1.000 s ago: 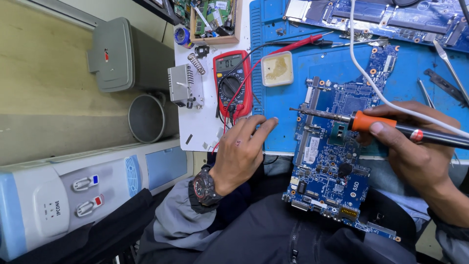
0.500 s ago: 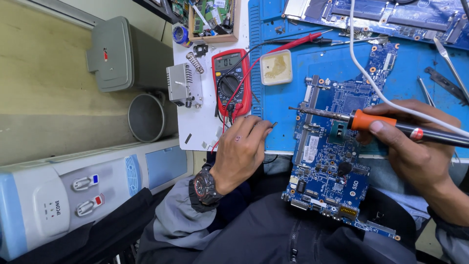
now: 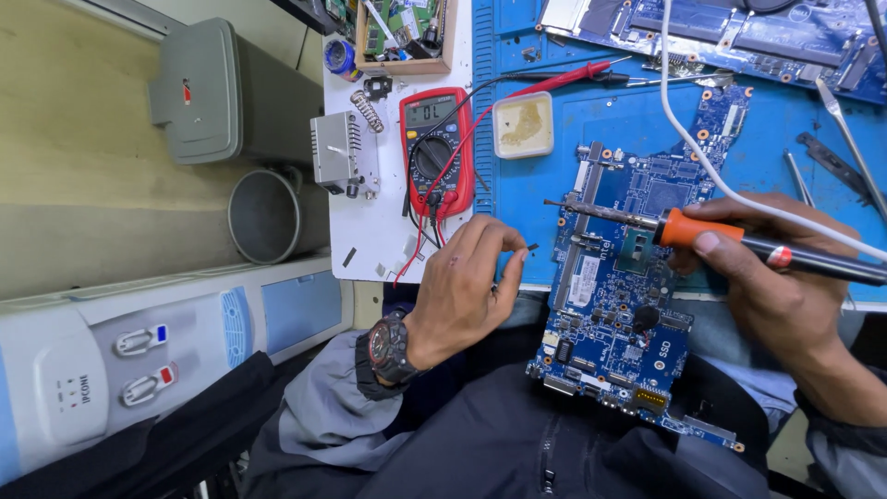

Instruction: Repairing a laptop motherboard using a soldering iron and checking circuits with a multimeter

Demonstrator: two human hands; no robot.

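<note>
A blue circuit board (image 3: 617,310) lies half on the blue mat (image 3: 545,185) and half over my lap. My right hand (image 3: 771,296) grips a soldering iron (image 3: 686,227) by its orange collar. Its metal tip points left and hovers over the board's upper left part. My left hand (image 3: 467,286), with a wristwatch (image 3: 388,349) on the wrist, sits just left of the board. Its thumb and forefinger pinch a tiny dark part (image 3: 533,246) near the board's left edge.
A red multimeter (image 3: 436,148) with red and black leads lies on the white bench beside a square yellowed flux pad (image 3: 524,124) and a metal block (image 3: 342,152). Another board (image 3: 721,32) and tweezers (image 3: 850,139) lie at the back. A grey bin (image 3: 263,217) and a water dispenser (image 3: 139,360) stand at the left.
My left hand has slid a little to the right and its fingertips have closed into a pinch by the board's edge. The soldering iron has stayed nearly still.
</note>
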